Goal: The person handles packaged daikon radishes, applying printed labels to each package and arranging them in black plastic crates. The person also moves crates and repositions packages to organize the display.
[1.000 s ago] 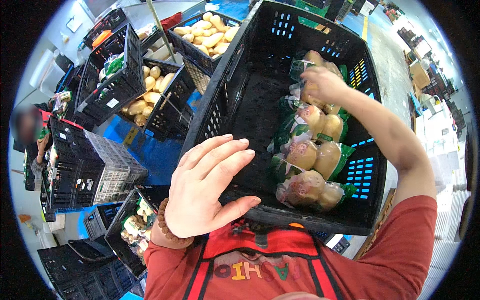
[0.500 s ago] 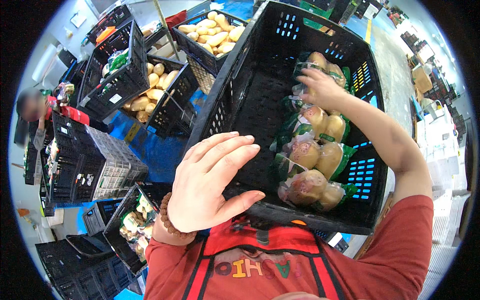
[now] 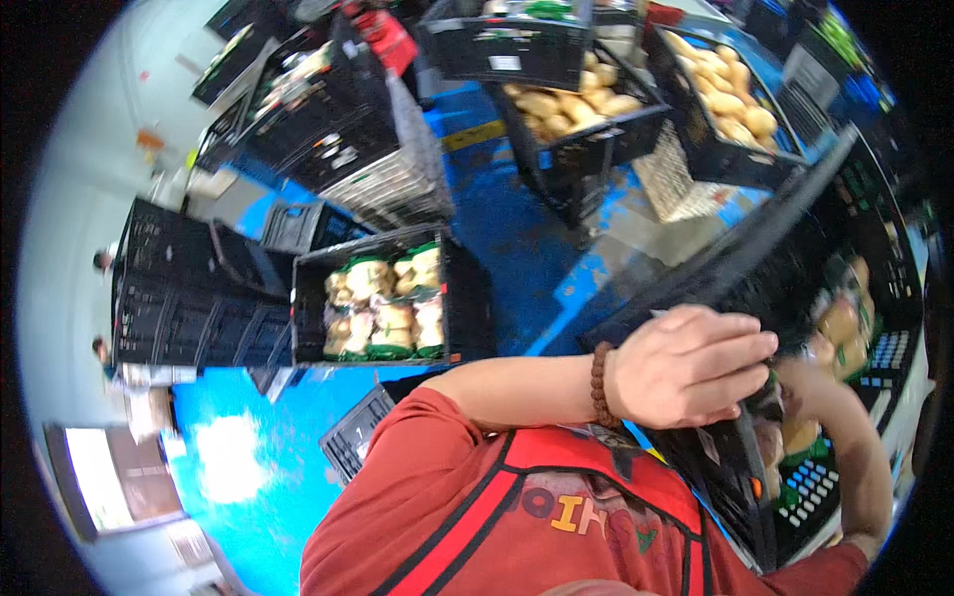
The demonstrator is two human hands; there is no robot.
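Observation:
A large black plastic crate [image 3: 740, 263] stands at my right, with clear-and-green bags of potatoes [image 3: 840, 323] in a row inside. Over its near-left rim is my left hand [image 3: 686, 368], palm down, fingers stretched out, with nothing seen in it. A brown bead bracelet [image 3: 602, 385] circles that wrist. My right hand [image 3: 810, 387] reaches into the near end of the crate, among the bags. Its fingers are partly hidden and smeared by motion, so I cannot make out whether it grips a bag.
Another black crate [image 3: 444, 298] of bagged potatoes stands at left, beside stacked black crates [image 3: 199, 298]. Crates of loose potatoes [image 3: 730, 94] stand at the back over blue floor [image 3: 497, 238]. A person in red [image 3: 388, 40] is at the far left.
My view has swung left, so the large crate now lies at the right. My right hand has come from the crate's far bags to its near end.

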